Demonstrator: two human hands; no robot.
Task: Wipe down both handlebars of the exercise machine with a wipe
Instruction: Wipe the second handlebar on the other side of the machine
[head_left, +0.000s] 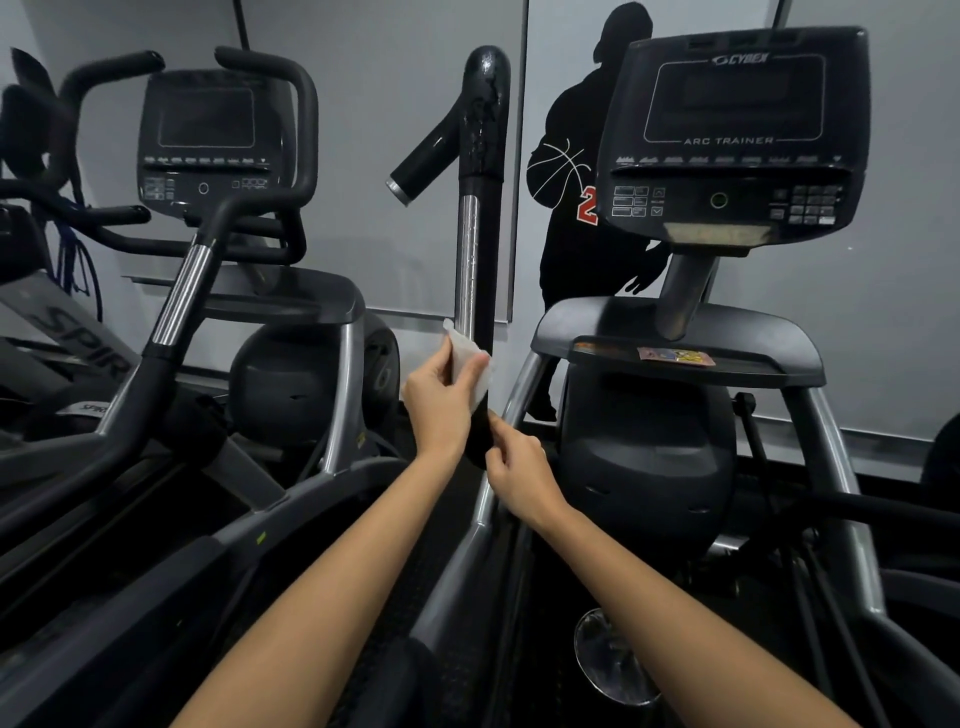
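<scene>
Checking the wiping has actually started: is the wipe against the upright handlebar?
Touching. The head view shows the left hand pressing the white wipe against the upright handlebar, with no gap visible between them.

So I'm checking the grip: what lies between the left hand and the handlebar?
In the head view, the white wipe lies between the left hand and the upright handlebar, pressed against the bar's lower part.
</scene>
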